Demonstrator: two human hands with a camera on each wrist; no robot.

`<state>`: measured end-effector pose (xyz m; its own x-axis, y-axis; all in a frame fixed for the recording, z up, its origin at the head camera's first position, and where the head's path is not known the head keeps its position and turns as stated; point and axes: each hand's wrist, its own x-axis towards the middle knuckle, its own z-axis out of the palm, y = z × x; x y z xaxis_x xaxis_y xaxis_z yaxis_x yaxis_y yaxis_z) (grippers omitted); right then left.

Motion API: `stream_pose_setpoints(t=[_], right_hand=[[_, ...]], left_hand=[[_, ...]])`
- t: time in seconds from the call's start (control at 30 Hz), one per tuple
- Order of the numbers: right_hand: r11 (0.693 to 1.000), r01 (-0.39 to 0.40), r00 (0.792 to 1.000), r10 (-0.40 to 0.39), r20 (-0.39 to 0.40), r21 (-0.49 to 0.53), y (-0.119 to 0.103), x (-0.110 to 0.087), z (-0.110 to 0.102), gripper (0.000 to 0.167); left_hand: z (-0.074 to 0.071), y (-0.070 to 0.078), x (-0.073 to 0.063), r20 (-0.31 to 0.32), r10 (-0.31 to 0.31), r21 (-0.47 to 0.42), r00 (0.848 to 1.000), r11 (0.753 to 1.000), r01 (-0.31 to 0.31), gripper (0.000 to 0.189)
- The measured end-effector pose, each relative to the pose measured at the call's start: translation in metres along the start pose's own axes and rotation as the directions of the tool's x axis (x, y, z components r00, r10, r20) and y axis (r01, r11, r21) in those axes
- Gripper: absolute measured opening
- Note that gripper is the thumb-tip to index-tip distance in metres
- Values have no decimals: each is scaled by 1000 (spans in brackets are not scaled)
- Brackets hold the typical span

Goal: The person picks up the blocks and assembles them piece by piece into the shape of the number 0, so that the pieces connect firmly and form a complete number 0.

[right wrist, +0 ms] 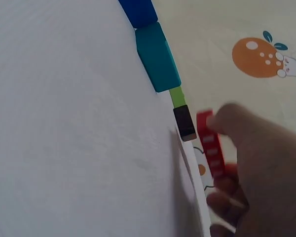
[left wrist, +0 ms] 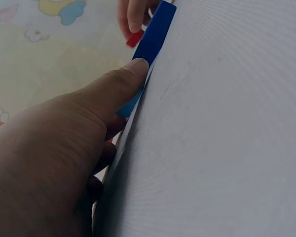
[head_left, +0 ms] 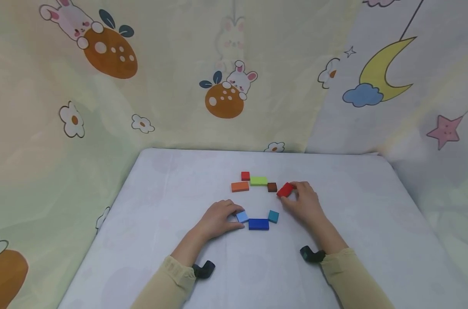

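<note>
My right hand (head_left: 304, 204) pinches a red rectangular block (head_left: 285, 189) between thumb and fingers, tilted beside a small brown block (head_left: 272, 187). In the right wrist view the red block (right wrist: 210, 143) shows pale marks along one side. My left hand (head_left: 217, 219) has thumb and index finger on opposite sides of a light blue block (head_left: 242, 216). That block touches or nearly touches the left end of a dark blue block (head_left: 258, 224). At the dark blue block's right end sits a turned teal block (head_left: 273, 216). The left thumb partly hides the light blue block (left wrist: 129, 104) in the left wrist view.
Behind the hands, a red square block (head_left: 245, 176), an orange block (head_left: 240, 186) and a light green block (head_left: 258, 181) form a staggered row with the brown one. They lie on a white-covered table (head_left: 172, 180), with patterned cloth (head_left: 172, 86) hanging behind it.
</note>
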<state>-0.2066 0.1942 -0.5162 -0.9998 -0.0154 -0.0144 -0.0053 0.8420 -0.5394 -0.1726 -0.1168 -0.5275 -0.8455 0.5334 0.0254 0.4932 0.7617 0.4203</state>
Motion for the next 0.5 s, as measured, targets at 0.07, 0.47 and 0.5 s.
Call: stream_pose_setpoints(t=[0.07,0.47,0.5], right_hand=[[997,59,998,-61,32,38,-2,-2,-2,68],[951,309,918,-302,257,14,-6,0,-11,62],[950,311,914,-303,269,11,-6,1,-12,62]], left_hand=[[0,0,0,-1,4,3,1000,1000,-4,50],[1,0,1,-11,6,2,1000,1000,-6,49],[1,0,1,-11,5,5,1000,1000,-5,49]])
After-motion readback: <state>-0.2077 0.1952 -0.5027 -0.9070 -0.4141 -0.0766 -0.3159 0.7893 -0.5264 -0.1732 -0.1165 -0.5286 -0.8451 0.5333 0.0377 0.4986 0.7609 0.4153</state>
